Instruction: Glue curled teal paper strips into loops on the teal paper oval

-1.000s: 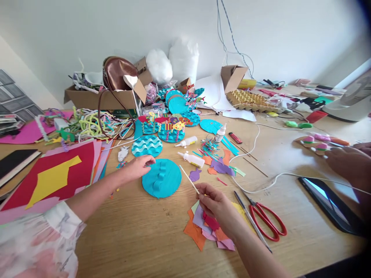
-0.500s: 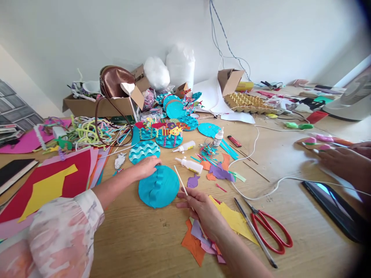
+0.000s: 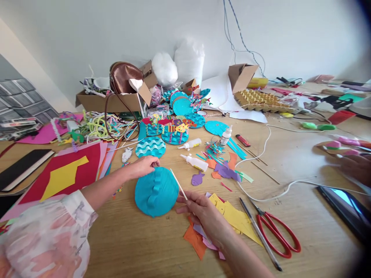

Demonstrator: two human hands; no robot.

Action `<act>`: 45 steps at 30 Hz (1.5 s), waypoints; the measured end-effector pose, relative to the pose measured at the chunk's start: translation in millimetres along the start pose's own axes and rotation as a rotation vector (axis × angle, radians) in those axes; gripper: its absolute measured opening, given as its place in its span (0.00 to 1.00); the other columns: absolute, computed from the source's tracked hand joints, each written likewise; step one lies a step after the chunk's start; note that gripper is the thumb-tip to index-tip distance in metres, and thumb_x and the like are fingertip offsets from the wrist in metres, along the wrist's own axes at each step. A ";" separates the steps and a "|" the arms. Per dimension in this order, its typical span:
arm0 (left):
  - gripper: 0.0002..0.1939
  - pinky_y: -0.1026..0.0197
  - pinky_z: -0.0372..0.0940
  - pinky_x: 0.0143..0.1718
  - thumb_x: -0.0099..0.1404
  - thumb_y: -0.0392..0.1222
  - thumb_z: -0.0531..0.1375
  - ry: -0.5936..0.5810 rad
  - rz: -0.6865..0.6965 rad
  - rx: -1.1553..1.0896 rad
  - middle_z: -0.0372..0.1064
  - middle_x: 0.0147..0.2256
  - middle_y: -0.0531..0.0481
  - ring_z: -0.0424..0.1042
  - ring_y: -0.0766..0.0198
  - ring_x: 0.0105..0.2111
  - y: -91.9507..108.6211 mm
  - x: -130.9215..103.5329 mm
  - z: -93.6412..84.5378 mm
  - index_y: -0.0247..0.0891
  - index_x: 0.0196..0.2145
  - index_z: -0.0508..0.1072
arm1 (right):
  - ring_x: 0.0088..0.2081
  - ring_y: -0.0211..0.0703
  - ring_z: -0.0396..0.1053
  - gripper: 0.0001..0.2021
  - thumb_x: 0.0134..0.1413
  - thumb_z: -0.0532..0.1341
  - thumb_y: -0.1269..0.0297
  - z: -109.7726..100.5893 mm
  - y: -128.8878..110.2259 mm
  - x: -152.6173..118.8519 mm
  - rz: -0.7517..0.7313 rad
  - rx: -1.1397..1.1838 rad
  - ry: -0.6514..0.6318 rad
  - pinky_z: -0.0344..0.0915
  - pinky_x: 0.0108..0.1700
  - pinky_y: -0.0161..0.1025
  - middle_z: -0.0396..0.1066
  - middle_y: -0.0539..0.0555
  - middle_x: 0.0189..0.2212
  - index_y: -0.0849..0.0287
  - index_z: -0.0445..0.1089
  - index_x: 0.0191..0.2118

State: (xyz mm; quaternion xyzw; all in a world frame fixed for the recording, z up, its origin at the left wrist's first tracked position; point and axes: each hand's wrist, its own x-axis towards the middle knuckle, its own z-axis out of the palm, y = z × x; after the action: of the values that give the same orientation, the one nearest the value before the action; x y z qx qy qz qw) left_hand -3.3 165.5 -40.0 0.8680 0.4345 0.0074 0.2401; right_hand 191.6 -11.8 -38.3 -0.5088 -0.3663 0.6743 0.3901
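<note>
With our right grip, we pinch a white stick beside the turquoise disc; our left grip's hold is unclear.

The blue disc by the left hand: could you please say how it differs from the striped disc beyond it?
The blue disc bears a raised wavy strip down its middle; the striped disc has pale wavy bands across it. The blue disc looks larger than the striped disc, but is nearer. Both are round.

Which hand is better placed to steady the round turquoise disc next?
Left, I'd judge: the left hand is at the far edge of the disc, while the right hand holds a thin white stick.
</note>
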 end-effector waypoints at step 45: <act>0.22 0.55 0.59 0.50 0.63 0.26 0.44 0.051 0.364 0.319 0.63 0.50 0.44 0.61 0.59 0.49 -16.8 -71.9 26.8 0.38 0.52 0.61 | 0.40 0.42 0.65 0.12 0.53 0.53 0.72 3.7 -24.0 57.2 -0.186 -1.267 0.107 0.56 0.37 0.33 0.68 0.56 0.39 0.59 0.67 0.43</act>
State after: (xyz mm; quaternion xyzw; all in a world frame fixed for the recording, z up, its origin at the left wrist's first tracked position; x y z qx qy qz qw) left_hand -54.8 108.6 -56.7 0.9585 0.2723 0.0036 0.0837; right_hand 181.5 49.5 -39.1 -0.6396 -0.7164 0.2641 0.0887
